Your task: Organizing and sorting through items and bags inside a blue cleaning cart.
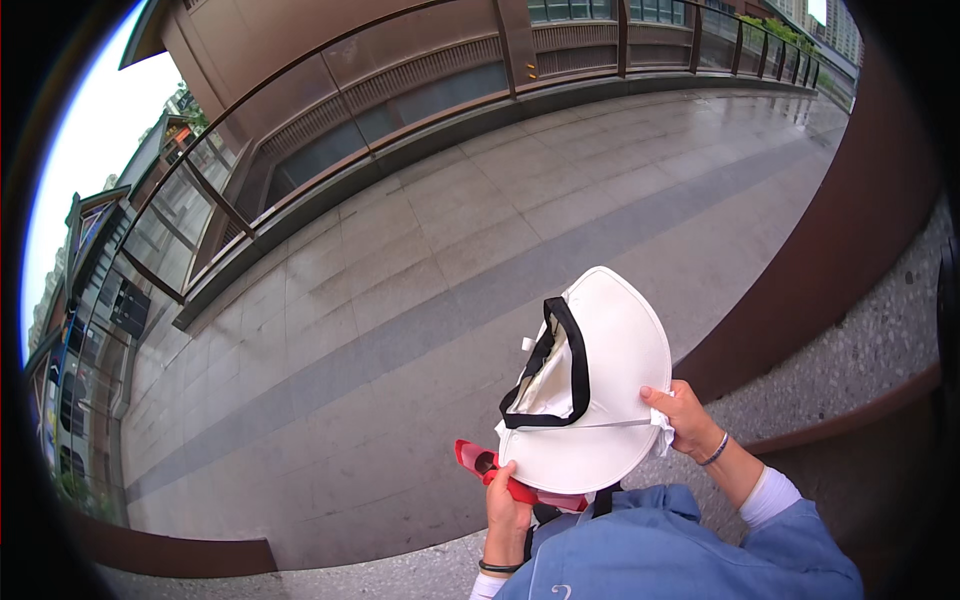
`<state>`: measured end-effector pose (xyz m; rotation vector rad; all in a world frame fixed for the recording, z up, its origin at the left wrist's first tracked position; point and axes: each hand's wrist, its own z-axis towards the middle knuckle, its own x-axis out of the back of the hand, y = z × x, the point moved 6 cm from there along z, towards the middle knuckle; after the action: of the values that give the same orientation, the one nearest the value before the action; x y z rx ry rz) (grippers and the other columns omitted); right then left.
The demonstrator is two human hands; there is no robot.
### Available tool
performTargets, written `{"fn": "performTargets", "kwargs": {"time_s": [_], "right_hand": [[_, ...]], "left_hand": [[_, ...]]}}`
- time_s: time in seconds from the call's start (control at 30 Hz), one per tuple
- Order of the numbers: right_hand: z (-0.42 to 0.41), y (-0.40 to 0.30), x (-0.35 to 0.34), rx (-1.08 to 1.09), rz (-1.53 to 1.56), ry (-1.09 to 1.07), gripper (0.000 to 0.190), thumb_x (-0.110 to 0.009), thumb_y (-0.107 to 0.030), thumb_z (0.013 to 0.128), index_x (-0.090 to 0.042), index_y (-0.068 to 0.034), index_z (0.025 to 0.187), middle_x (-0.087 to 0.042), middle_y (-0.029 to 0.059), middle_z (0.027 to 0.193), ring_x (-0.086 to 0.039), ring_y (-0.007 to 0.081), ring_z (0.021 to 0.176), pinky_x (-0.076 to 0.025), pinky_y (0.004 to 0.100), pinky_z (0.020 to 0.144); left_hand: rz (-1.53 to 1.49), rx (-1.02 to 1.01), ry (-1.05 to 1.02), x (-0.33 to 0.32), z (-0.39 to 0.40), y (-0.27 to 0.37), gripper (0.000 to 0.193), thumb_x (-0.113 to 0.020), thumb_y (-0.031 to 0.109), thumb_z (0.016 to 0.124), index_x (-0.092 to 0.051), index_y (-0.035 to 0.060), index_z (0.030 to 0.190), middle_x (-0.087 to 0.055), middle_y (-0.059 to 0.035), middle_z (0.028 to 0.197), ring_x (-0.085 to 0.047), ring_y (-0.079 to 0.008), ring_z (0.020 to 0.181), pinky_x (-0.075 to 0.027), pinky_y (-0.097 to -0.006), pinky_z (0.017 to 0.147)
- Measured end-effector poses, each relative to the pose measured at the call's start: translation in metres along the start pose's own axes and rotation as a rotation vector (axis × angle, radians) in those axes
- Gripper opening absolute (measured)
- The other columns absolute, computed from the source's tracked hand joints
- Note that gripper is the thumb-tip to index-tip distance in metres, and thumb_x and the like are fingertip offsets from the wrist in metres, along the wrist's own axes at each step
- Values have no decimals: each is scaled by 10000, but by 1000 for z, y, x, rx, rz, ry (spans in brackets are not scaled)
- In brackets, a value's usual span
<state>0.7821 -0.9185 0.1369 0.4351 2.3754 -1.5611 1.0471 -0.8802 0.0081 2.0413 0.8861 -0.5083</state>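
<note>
A white wide-brimmed hat [616, 330] is held between my hands, its inside turned partly upward. A black sweatband [580, 367] rims the crown opening, and a small white tag [528, 344] sticks out at its left. My right hand [684, 416] grips the brim's right edge, thumb on top, with crumpled white fabric [663, 431] under the fingers. My left hand [507, 504] pinches the brim's lower left edge between thumb and fingers. Behind that hand shows a red and pink item [475, 456], partly hidden by hand and hat; I cannot tell what it is.
Damp grey paving [420, 240] spreads ahead of me. A glass-panelled railing [345, 105] curves along its far side, before a brown building [255, 37]. Beside me on the right are a brown curved panel [847, 225] and a speckled stone ledge [855, 352].
</note>
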Motion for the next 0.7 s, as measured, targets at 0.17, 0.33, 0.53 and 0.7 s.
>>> {"fn": "performTargets", "kwargs": {"time_s": [0.17,0.33,0.53,0.7], "right_hand": [[12,-65,-6,207,-58,1,368,-636,-154,866,-563,101,1121,-654,176,1017,-660,200,858,-547,304,744],[11,-169,-33,1015,-1197,289,182,-594,-44,812,-657,45,958,-685,170,824,-675,232,696,-546,325,656],[116,-39,87,313,-1737,284,255,-625,-261,770,-708,-21,786,-648,213,743,-646,369,707,-508,442,689],[91,-65,27,228,-1527,144,298,-659,-312,793,-713,-30,874,-660,211,750,-660,323,676,-507,396,649]], "left_hand": [[-106,-181,-91,14,-3,35,193,-528,214,924,-533,81,784,-633,-98,903,-581,-258,991,-423,-412,932],[-92,-259,48,51,-22,41,362,-527,292,942,-404,121,647,-466,-28,643,-554,-227,745,-439,-406,812],[-359,-284,-263,8,-31,35,303,-537,326,929,-570,89,1115,-566,-153,1167,-567,-183,674,-506,-362,625],[-345,-237,-811,-55,-59,64,603,-592,231,897,-329,183,1437,-319,-158,1461,-593,-186,732,-496,-240,512]]}}
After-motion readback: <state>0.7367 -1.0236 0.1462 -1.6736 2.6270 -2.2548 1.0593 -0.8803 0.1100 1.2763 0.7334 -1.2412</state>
